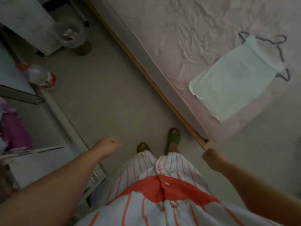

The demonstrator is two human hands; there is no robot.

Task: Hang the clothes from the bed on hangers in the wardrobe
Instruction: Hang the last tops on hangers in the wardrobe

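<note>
One garment (234,79) left in view on the bed (179,30): pale, folded flat, lying near the bed's corner. Dark wire hanger (281,46) under its far end, hook and shoulders poking out, so probably staged for hanging, not yet hung. No other clothes seen on the visible part of the mattress.

Both hands empty. Left hand (107,148) curled into a loose fist, gripping nothing, over the floor (105,95). Right hand (211,158) likewise curled, empty, just beside the bed's corner.

Wardrobe (53,111) on the left, door open, purple fabric (13,128) inside; rail not visible, count of hung items unknowable. Likely well along, at least one piece remaining.

Room to move: narrow floor strip between wardrobe and wooden bed frame edge (146,75). Feet in green slippers (171,139) close to the frame corner, a toe-stub risk. Bottle (40,75) and bin (73,38) at the far end, well apart from the path.
</note>
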